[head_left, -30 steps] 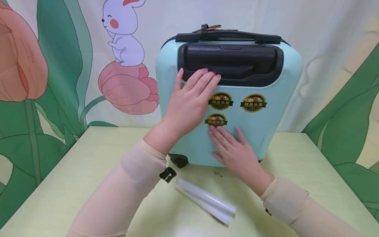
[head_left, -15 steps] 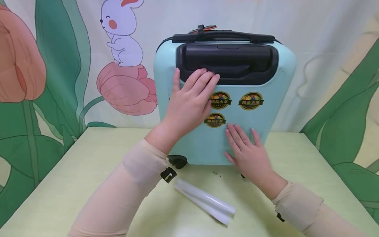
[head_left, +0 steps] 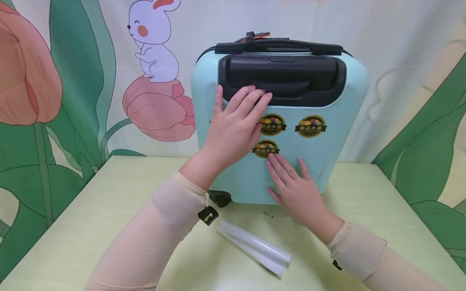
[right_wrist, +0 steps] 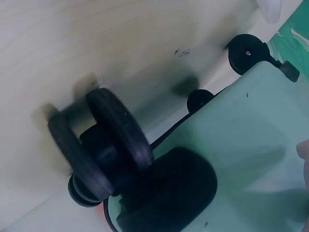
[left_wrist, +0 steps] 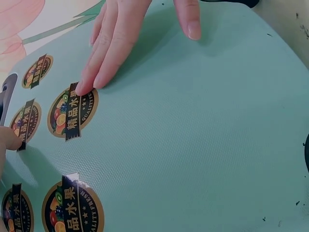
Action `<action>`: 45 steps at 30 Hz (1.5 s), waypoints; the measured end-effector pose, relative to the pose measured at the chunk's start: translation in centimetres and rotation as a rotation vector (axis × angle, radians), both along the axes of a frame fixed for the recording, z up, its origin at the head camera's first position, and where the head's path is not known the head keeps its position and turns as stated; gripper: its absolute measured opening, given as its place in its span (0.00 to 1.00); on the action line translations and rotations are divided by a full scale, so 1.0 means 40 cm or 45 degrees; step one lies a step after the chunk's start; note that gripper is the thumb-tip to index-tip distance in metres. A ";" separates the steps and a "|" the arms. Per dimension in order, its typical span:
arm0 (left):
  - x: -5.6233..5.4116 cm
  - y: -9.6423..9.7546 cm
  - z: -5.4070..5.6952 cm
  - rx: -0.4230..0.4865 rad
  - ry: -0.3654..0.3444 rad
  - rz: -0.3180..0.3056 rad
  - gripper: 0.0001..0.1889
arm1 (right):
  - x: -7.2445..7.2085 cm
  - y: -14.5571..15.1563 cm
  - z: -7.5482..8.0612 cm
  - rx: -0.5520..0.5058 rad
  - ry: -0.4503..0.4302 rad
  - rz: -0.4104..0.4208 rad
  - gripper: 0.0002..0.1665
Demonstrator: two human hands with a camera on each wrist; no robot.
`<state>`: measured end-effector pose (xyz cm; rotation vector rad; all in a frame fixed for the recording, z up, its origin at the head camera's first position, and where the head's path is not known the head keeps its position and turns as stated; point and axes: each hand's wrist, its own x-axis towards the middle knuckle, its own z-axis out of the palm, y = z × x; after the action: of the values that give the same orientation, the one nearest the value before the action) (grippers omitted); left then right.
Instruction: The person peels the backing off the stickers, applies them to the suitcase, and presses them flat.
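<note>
A mint-green suitcase (head_left: 240, 184) stands upright on the table, several black-and-gold fruit stickers on its face. My left hand (head_left: 234, 129) rests on its upper left, fingers spread and reaching the black handle recess (head_left: 284, 74). My right hand (head_left: 298, 190) lies flat lower down, fingertips touching the lower right edge of the lower sticker (head_left: 265, 147). In the left wrist view, the right fingertips lie on that sticker (left_wrist: 63, 118), while my left thumb (left_wrist: 8, 137) touches another sticker (left_wrist: 28, 121). Two more stickers at the bottom there are hidden by my left hand in the head view.
A curled white glossy sheet (head_left: 255, 248) lies on the table (head_left: 145, 182) before the suitcase. Black wheels (right_wrist: 120, 130) show in the right wrist view. Behind hangs a curtain (head_left: 393, 48) printed with flowers and a rabbit.
My right hand slid right, off the lower sticker, then came back left to its lower edge. The left hand stayed in place on the suitcase, which shifted slightly.
</note>
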<state>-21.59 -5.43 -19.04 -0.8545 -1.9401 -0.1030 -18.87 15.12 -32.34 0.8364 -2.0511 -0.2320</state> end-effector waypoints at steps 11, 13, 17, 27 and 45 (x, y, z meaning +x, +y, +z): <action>-0.004 0.008 -0.004 0.025 0.003 -0.008 0.24 | -0.021 -0.033 -0.024 0.023 0.071 0.059 0.34; -0.004 0.010 -0.005 0.033 0.011 -0.014 0.24 | -0.024 -0.048 -0.018 0.042 0.046 0.061 0.33; -0.005 0.013 -0.004 0.055 0.028 -0.030 0.23 | -0.028 -0.072 0.002 0.046 0.016 0.046 0.33; -0.008 0.011 -0.008 0.082 0.004 -0.069 0.23 | -0.037 -0.043 0.009 0.026 0.055 0.034 0.31; -0.008 0.015 -0.006 0.097 0.024 -0.075 0.23 | -0.037 -0.003 -0.014 -0.152 0.161 0.069 0.34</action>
<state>-21.92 -4.81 -19.27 -0.8587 -1.8817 -0.2021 -20.36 15.01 -32.89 0.7830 -1.9018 -0.1276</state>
